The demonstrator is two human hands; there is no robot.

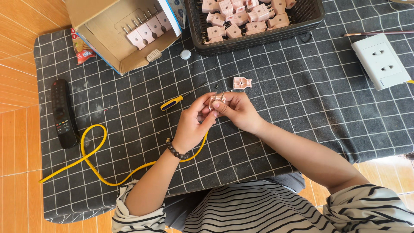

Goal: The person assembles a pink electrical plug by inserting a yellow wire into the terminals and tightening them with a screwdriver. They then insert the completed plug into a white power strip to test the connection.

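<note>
Seen from the head camera: two hands at the middle, left hand and right hand, each grip pinching one small pink plug half between the fingertips, its metal prongs pointing away from the body. Worn on the left wrist, one dark bead bracelet. Trailing from under the hands to the left, one yellow cable, looped once. Counted around them: one loose pink plug cover lying just beyond the fingers; one screwdriver with a yellow and blue handle, just left of the hands; one black remote control near the left edge; one white wall socket at the right; one white round cap; one open cardboard box holding four finished pink plugs in a row; one black basket heaped with over a dozen pink plug parts, exact count not clear. Underneath all of it, a dark checked mat with white grid lines, spread over an orange tiled floor. Mat edges visible at left and bottom; box and basket crowded along the far side, with bare mat to the right of the hands and toward the body.
</note>
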